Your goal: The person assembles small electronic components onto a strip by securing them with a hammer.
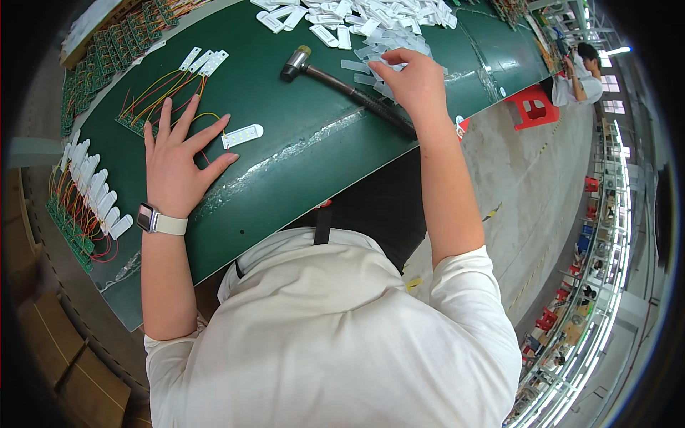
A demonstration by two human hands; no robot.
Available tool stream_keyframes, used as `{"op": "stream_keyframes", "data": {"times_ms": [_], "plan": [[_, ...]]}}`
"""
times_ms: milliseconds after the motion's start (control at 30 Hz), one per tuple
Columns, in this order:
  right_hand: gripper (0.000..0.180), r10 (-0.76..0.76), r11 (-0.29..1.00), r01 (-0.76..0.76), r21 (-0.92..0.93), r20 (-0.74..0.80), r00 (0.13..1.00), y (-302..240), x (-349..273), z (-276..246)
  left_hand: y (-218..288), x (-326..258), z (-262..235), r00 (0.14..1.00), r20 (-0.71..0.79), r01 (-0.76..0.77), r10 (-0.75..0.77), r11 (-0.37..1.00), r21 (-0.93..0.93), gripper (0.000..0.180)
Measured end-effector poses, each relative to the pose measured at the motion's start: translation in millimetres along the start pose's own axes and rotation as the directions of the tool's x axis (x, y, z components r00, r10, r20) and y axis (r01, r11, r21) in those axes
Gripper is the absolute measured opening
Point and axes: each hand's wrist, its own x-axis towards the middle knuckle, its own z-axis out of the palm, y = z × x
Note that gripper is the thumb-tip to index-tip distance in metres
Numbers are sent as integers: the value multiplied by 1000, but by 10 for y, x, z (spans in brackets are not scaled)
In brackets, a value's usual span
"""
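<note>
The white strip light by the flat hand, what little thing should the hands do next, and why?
Probably lift one clear cover from the pile with the right hand and carry it to the white strip light. The left hand lies flat beside that light, whose face looks uncovered.

Mallet (342, 82) between two hands, on table (300, 164)
</note>
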Motion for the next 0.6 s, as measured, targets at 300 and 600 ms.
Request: {"op": "stream_keyframes", "data": {"times_ms": [300,600], "plan": [[32,-10,999,17,-30,208,978,100,49,69,7,-25,6,1000,-11,12,-12,1000,-8,58],[27,-231,958,228,-175,4,973,78,-44,85,-7,-30,40,998,-55,5,-7,999,-40,55]]}}
